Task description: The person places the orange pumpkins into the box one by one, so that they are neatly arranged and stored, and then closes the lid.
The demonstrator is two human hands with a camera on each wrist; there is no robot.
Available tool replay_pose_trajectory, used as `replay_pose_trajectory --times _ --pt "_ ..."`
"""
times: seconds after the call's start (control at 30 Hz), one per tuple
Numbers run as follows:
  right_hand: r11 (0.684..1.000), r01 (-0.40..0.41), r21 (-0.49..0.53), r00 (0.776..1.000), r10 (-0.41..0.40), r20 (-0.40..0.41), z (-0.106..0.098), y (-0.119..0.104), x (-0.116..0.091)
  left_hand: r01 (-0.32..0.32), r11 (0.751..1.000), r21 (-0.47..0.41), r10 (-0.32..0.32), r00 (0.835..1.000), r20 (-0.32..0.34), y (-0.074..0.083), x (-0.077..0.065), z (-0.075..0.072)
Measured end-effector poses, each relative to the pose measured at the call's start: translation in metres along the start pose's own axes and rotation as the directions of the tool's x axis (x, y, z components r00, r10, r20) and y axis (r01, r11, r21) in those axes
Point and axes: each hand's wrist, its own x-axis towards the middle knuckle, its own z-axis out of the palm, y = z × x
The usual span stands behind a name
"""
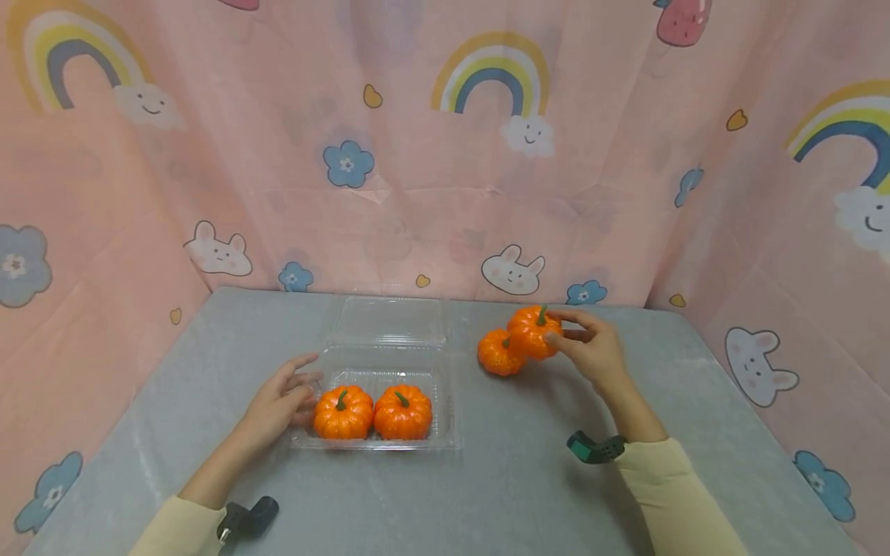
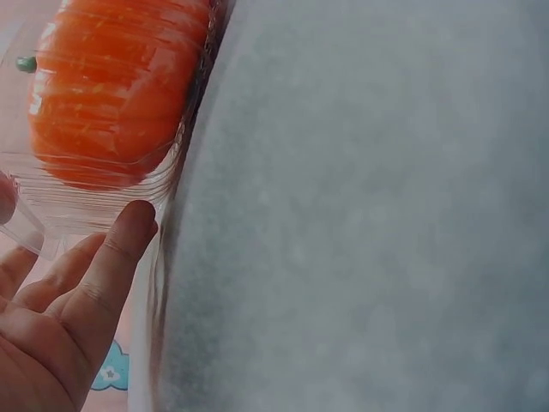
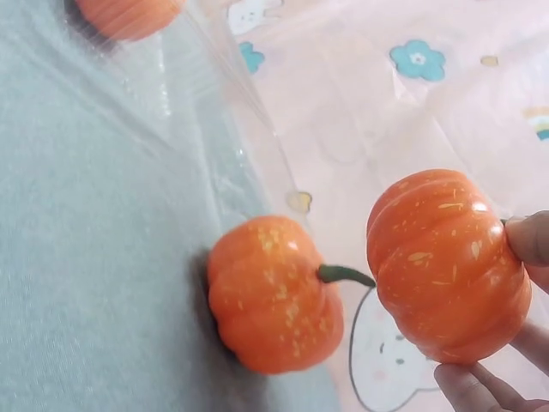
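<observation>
Two small orange pumpkins, a left one (image 1: 343, 414) and a right one (image 1: 404, 414), sit side by side in the front of a clear plastic clamshell box (image 1: 445, 421), its lid (image 1: 392, 318) folded back. My left hand (image 1: 281, 398) is at the box's left side, fingers spread; in the left wrist view a fingertip (image 2: 133, 225) touches the clear wall. My right hand (image 1: 591, 347) pinches a pumpkin (image 1: 531, 333) between thumb and fingers, raised off the table. Just left of it another pumpkin (image 1: 499, 354) rests on the table, its green stem visible in the right wrist view.
The grey table (image 1: 514, 494) runs back to a pink patterned curtain (image 1: 417, 216), which also hangs at both sides. A dark band (image 1: 594, 448) is on the right wrist and a dark device (image 1: 250, 519) on the left.
</observation>
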Motion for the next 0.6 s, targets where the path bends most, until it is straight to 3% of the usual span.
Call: replay_pose_trajectory --times 0.6 --pt "0.997 0.04 0.072 0.997 -0.044 0.06 0.023 -0.024 -0.003 0.008 1.0 0.005 -0.008 1.0 -0.001 0.0 -0.001 0.0"
